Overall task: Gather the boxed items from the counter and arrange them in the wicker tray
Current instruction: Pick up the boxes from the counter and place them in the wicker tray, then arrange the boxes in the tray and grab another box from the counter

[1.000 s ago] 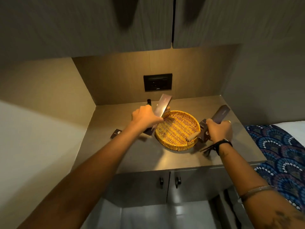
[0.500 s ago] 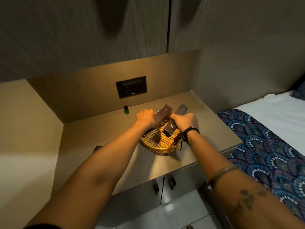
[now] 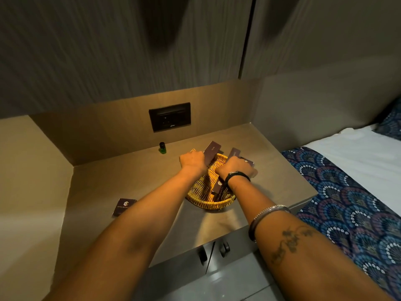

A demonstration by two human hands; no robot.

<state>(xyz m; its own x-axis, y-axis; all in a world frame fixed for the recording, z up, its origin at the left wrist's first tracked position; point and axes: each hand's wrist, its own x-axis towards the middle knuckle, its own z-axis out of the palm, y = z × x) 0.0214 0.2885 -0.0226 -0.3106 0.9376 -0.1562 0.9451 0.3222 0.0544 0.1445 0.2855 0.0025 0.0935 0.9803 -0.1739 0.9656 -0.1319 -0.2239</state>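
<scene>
A round yellow wicker tray [image 3: 208, 203] sits on the grey counter [image 3: 134, 177]. My left hand [image 3: 193, 161] is closed on a long dark brown box [image 3: 212, 151] that leans on the tray's far rim. My right hand [image 3: 235, 168] grips other long dark boxes [image 3: 234, 153] over the tray's far right side. A further dark box with a pale logo [image 3: 218, 185] lies inside the tray under my right wrist. A flat square dark box [image 3: 124, 207] lies on the counter to the left, apart from the tray.
A small green bottle with a black cap [image 3: 162, 148] stands near the back wall under a black socket plate [image 3: 170, 116]. Cabinet doors with handles [image 3: 224, 249] are below the counter. A bed with a blue patterned cover [image 3: 347, 203] is at the right.
Both hands have come together from either side of the tray and lowered their boxes over and into it. The camera has swung left and down, showing more of the bed.
</scene>
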